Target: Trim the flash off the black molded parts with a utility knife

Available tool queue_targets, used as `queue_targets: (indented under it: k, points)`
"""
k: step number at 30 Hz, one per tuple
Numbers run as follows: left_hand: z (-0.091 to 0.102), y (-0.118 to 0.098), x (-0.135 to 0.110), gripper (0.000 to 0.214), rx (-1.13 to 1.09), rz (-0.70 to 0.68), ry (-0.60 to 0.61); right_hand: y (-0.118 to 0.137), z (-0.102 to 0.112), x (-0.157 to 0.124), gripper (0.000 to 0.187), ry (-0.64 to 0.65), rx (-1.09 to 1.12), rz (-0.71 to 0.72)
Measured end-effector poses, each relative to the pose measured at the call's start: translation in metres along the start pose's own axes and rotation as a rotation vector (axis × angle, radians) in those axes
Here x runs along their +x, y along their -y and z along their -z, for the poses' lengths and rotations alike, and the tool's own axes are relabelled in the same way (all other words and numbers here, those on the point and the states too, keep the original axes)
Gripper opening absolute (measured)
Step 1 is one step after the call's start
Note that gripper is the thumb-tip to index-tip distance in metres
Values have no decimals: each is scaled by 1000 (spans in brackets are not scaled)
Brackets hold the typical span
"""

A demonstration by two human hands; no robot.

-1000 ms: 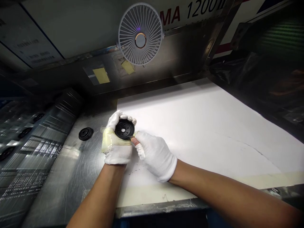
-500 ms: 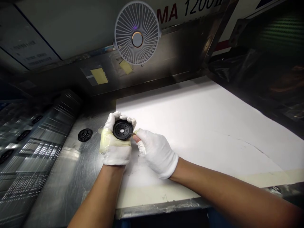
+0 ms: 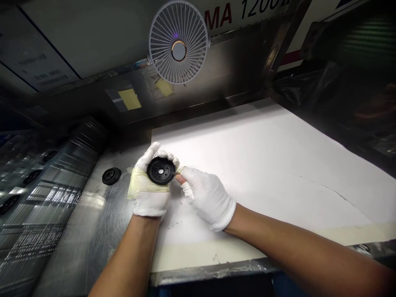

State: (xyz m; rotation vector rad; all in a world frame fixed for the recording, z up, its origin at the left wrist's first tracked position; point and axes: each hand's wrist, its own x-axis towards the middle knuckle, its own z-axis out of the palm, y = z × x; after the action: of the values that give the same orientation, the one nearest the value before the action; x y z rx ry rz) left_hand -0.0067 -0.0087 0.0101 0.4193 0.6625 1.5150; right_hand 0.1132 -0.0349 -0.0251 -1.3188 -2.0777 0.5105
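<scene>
In my gloved left hand point(image 3: 147, 187) lies a round black wheel-like part point(image 3: 160, 170) with a raised rim, a ring of small holes and a bright hole at its centre. The fingers curl around its far edge, and yellow tape covers the palm of the glove. My gloved right hand point(image 3: 206, 196) is at the part's right edge, thumb and forefinger pinched on something thin whose kind I cannot make out. Its tip reaches the rim. A second black ribbed wheel-like part point(image 3: 111, 176) rests on the metal table to the left of my left hand.
White paper point(image 3: 262, 165) covers much of the metal table point(image 3: 102, 222). Clear plastic trays point(image 3: 52, 198) with black round parts stand at the left. A round fan point(image 3: 178, 43) is at the back, above yellow notes point(image 3: 130, 99) on the metal panel.
My left thumb has lifted from the part's edge and points away from me. The black part has turned and shifted slightly right, and my right hand has moved a little right with it.
</scene>
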Motion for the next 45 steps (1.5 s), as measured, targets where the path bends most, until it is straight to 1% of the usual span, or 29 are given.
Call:
queue_targets:
  k: [2, 4, 7, 8, 10, 12, 14, 17, 20, 22, 23, 24, 26, 28, 29, 31, 33, 36, 38, 40, 45]
  points:
    - [-1, 4, 2, 5, -18, -61, -47, 4, -1, -1, 21, 6, -4, -2]
    - [-1, 7, 3, 5, -24, -126, -67, 8, -3, -2, 20, 17, 7, 13]
    - [1, 8, 1, 11, -16, -174, -34, 11, -3, -4, 19, 13, -5, 37]
    - [2, 7, 0, 16, 1, -154, -7, 10, -2, -4, 19, 7, -16, 42]
    - [3, 5, -2, 24, 59, -57, 37, 6, 1, -3, 20, -6, -41, 37]
    - [4, 4, -3, 29, 104, 36, 47, 1, 4, -1, 22, -9, -52, 21]
    - [3, 4, -3, 25, 102, 43, 26, -1, 5, 0, 22, -1, -56, 7]
    - [-1, 7, 0, 11, 61, -55, -50, 2, 4, 0, 21, 8, -69, -1]
    - [-4, 11, 1, 7, 36, -157, -112, 10, 0, -3, 18, 13, -52, 25]
    - [-3, 11, 0, 7, 21, -190, -97, 13, -1, -4, 17, 16, -28, 44]
    - [-2, 10, -1, 9, 20, -189, -71, 14, -1, -4, 17, 14, -23, 49]
    - [-1, 9, -2, 12, 29, -173, -34, 13, 0, -5, 17, 10, -21, 50]
    - [1, 5, -5, 20, 70, -93, 35, 10, 2, -4, 17, 7, -18, 48]
    - [2, 2, -6, 25, 102, -1, 64, 5, 4, -2, 19, 7, -11, 40]
    - [2, 1, -6, 26, 101, 23, 63, 3, 5, -1, 19, 7, -2, 33]
    - [1, 0, -4, 21, 65, 19, 29, 2, 6, 0, 20, 5, 6, 14]
    - [-1, 1, -1, 11, 6, -11, -35, 4, 5, 0, 20, 6, -7, -1]
    - [-3, 4, 3, 3, -56, -63, -110, 10, 3, -2, 19, 29, -5, 17]
    - [-3, 6, 3, 2, -65, -97, -100, 13, 2, -4, 18, 41, 37, 47]
    - [-2, 5, 1, 5, -52, -83, -56, 13, 2, -4, 19, 33, 87, 63]
    - [-5, -2, -8, 21, 46, 110, 23, 5, 10, -2, 23, -10, 239, 64]
